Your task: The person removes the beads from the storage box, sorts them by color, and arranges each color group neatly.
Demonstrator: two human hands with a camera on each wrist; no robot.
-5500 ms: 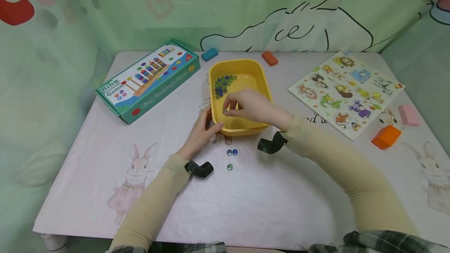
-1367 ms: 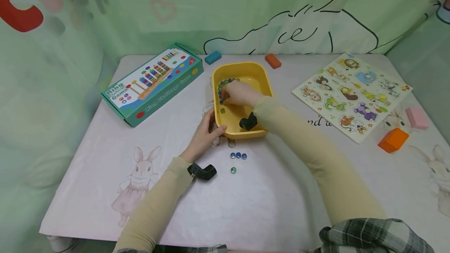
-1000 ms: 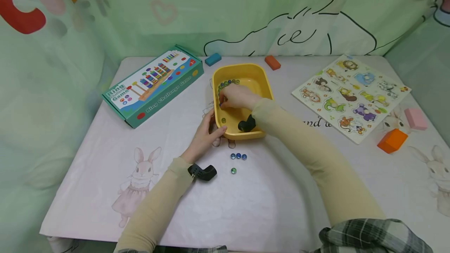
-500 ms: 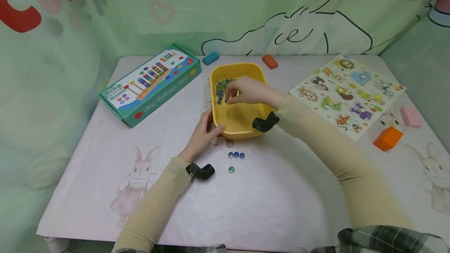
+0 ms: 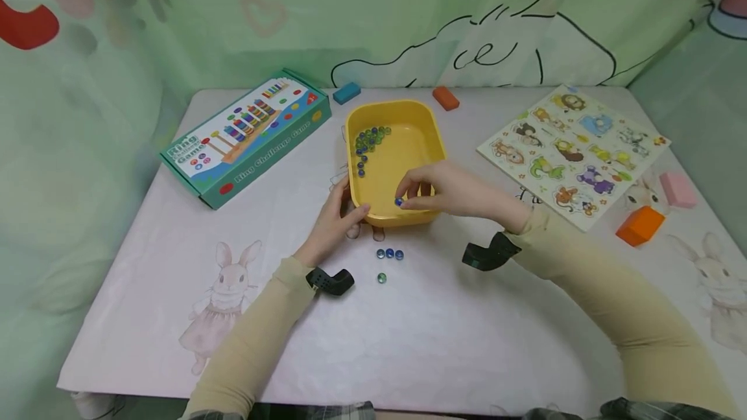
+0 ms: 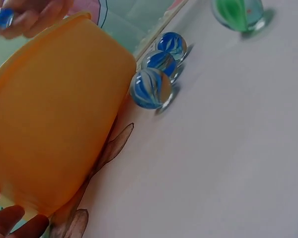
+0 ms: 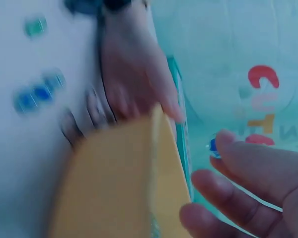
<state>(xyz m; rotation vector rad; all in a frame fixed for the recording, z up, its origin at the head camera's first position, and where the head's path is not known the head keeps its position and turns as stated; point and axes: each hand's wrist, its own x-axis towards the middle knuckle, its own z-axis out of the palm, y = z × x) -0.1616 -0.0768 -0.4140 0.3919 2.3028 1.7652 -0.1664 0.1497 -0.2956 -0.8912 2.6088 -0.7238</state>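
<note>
My right hand (image 5: 455,190) pinches a blue marble (image 5: 399,201) between thumb and index finger, above the near end of a yellow plastic bin (image 5: 411,161). The right wrist view shows the same marble (image 7: 213,145) at the fingertips. My left hand (image 5: 331,225) grips the bin's near left corner, thumb at the rim and fingers along the outer side. Inside the bin, several green and blue marbles (image 5: 369,138) gather along the left wall. On the table before the bin, three blue marbles (image 6: 160,63) sit in a row, with a green marble (image 6: 237,12) nearer me.
A green ring game box (image 5: 248,138) lies at the left. Behind the bin are a blue block (image 5: 347,93) and a red-orange block (image 5: 446,98). At the right lie an animal puzzle board (image 5: 574,154), an orange block (image 5: 640,226) and a pink block (image 5: 678,190).
My right hand has picked up a blue marble among those in the bin and carried it toward me and to the right. Earlier, the table row grew from two blue marbles to three.
</note>
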